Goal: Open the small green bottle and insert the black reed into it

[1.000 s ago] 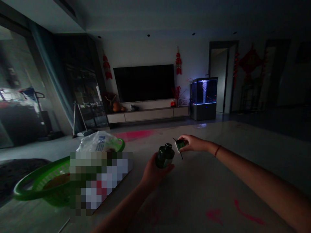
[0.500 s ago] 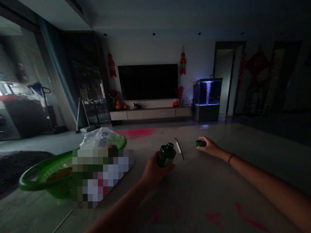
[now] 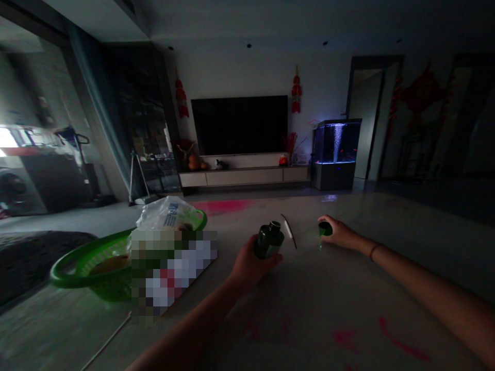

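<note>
Bottle (image 3: pixel 268 240), dark green: where is it?

Gripped in the left hand (image 3: pixel 251 263), slightly tilted, neck bare, near the surface (image 3: pixel 348 314). Can't tell if it touches.

Other hand?

Right hand (image 3: pixel 340 233) sits right of the bottle, well apart, fingers curled closed around a small green cap (image 3: pixel 325 229). Mostly hidden, so it might be a small cup.

Where does that leave things?

Cap off the bottle, held apart from it. Thin dark strip (image 3: pixel 289 230) with a white piece lies just right of the bottle. Green basket (image 3: pixel 91 246) and plastic bag (image 3: pixel 166 214) left of it.
</note>
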The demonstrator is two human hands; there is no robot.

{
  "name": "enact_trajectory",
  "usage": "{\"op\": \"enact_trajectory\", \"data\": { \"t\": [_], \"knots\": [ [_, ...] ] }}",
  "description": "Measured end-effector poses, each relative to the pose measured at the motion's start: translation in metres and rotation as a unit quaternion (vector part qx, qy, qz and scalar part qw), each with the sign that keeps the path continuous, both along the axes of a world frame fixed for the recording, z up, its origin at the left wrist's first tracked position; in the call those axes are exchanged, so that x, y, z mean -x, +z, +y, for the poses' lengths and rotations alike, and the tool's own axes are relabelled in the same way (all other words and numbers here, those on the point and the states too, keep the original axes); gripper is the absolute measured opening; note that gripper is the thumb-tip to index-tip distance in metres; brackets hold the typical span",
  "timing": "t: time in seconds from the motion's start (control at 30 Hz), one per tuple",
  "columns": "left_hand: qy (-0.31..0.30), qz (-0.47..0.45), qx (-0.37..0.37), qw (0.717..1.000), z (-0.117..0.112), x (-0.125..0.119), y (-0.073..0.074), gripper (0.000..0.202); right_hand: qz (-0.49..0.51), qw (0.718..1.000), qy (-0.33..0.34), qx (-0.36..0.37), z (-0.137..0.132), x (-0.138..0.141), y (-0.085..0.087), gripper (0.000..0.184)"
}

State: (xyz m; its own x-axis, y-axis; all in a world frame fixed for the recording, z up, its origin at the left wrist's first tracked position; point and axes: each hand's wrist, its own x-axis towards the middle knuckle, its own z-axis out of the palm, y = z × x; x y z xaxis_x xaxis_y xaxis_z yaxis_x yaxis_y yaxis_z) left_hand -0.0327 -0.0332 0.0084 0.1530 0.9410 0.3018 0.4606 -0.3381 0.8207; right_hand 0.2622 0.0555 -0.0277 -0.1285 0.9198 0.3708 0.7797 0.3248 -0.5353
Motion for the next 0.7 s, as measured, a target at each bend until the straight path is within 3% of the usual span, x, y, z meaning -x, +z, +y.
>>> {"op": "enact_trajectory", "data": {
  "t": [0.53, 0.6, 0.7],
  "knots": [
    [-0.01, -0.023, 0.008, 1.0, 0.0, -0.001, 0.001, 0.048, 0.02, 0.999, -0.022, 0.044, 0.003, -0.002, -0.005, 0.069],
    [-0.011, -0.027, 0.012, 0.999, -0.001, -0.001, 0.002, 0.047, 0.036, 0.999, -0.034, 0.021, 0.003, 0.001, -0.004, 0.066],
    [-0.012, -0.035, 0.022, 0.999, -0.002, -0.001, 0.005, 0.044, 0.054, 0.992, -0.072, -0.085, 0.001, 0.011, 0.004, 0.047]
  ]
}}
